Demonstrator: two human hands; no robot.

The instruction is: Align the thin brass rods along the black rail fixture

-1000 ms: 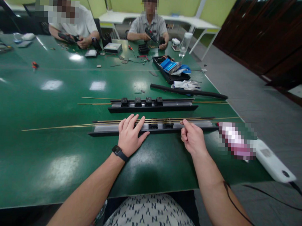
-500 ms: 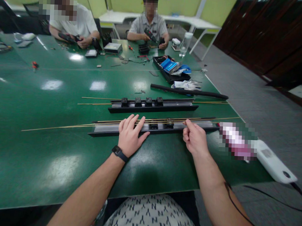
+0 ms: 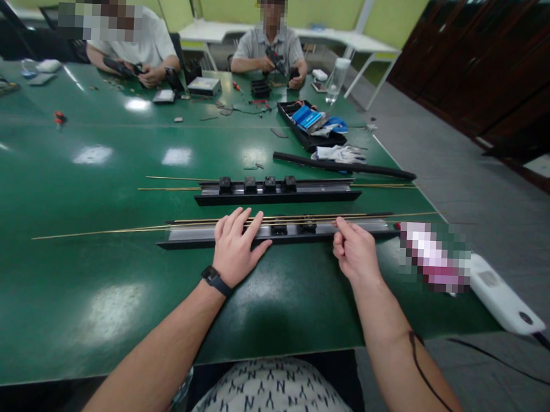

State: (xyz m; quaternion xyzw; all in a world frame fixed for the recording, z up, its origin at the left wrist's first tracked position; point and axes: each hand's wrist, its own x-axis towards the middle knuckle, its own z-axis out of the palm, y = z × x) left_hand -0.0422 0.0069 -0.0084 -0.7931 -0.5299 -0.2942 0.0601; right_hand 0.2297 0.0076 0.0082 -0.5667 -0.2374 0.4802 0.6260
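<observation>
Thin brass-coloured rods (image 3: 297, 220) lie lengthwise over the near black channel (image 3: 296, 238), both hands upon them.
The left hand (image 3: 237, 247) rests palm down across rods and channel, fingers spread; the right hand (image 3: 355, 253) has thumb and forefinger pinching the rods farther right, though how many cannot be told. Two black blocks (image 3: 307, 224) sit in the channel between the hands. Just beyond, a second channel (image 3: 279, 199) carries four blocks and more rods. Farther back on the green worktop (image 3: 115, 320) lie a black tube (image 3: 345, 167), white gloves (image 3: 338, 154) and a loaded black tray (image 3: 297, 134).
</observation>
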